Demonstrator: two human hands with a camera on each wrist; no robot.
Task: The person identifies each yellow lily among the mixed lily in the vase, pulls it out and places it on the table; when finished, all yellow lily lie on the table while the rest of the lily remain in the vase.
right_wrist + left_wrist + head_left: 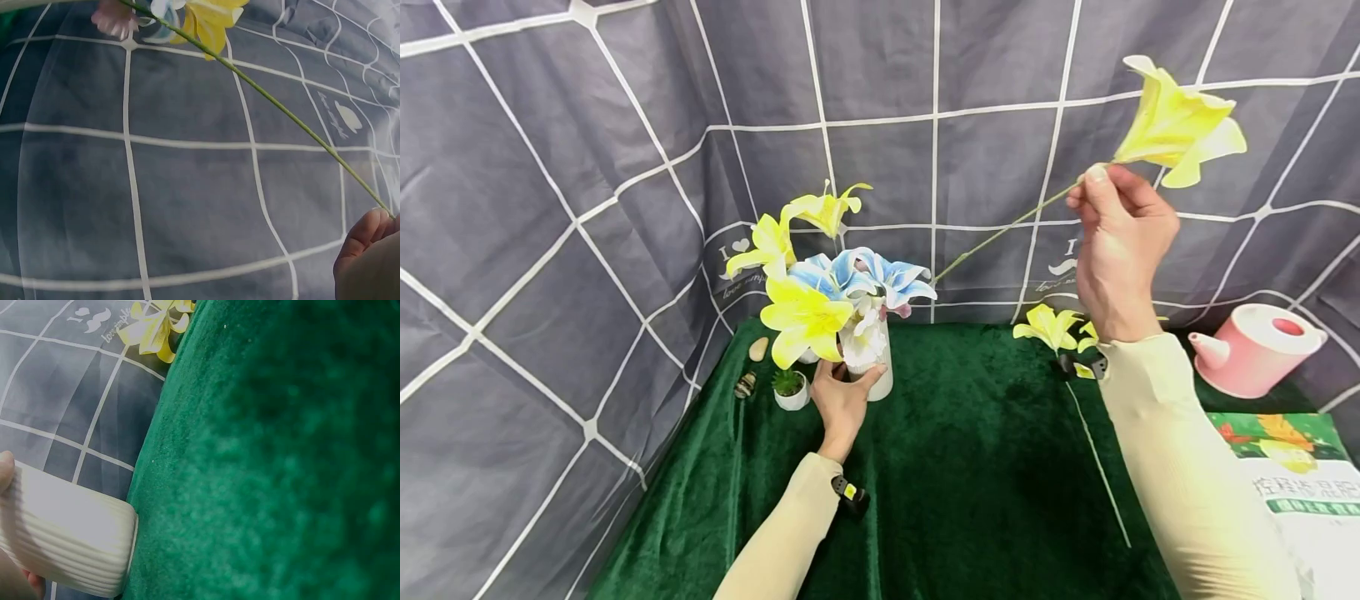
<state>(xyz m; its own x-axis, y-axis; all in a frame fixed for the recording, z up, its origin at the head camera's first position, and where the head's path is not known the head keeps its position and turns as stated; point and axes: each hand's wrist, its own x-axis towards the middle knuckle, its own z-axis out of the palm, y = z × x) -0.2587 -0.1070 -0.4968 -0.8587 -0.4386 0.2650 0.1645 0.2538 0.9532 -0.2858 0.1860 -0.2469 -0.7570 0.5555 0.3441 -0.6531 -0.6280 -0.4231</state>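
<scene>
My left hand (841, 407) grips a white ribbed vase (75, 531) low on its side; the vase stands upright on the green cloth. Blue lilies (887, 279), yellow lilies (805, 321) and a white flower (863, 335) fill its mouth. Raised at the right, my right hand (1123, 237) pinches the stem of a yellow lily (1180, 125) just under the bloom. The long green stem (275, 103) slants down leftward, its lower end near the blue petals in the head view.
Another yellow lily (1051, 327) lies on the green cloth (970, 467), below my right forearm. Farther right are a pink watering can (1255, 354) and a printed bag (1300, 500). A small potted succulent (790, 387) and pebbles (758, 348) sit left of the vase. Checked grey fabric (1000, 50) hangs behind.
</scene>
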